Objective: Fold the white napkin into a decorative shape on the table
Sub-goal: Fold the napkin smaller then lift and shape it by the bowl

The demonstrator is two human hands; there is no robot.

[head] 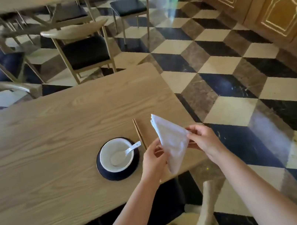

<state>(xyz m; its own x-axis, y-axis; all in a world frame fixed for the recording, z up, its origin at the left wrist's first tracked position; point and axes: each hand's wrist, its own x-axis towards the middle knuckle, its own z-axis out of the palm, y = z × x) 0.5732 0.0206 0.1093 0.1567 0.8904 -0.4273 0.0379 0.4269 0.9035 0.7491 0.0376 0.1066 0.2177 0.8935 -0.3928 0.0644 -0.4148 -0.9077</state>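
White napkin [171,139]: folded into a layered triangle, long axis running from the narrow stacked tip at upper left down to the rounded corner at lower right of centre, tip pointing away from the person and up. Plain white cloth, soft, several layers fanned at the tip. Held up above the near right corner of the wooden surface [49,132], apparently not touching it, though hard to judge from this angle. Pinched on the left edge by the left hand [154,159], on the right edge by the right hand [205,139], fingers curled onto the cloth. Just beside: brown chopsticks [139,133], white bowl [116,155] with spoon [130,150] on a dark plate [104,172].
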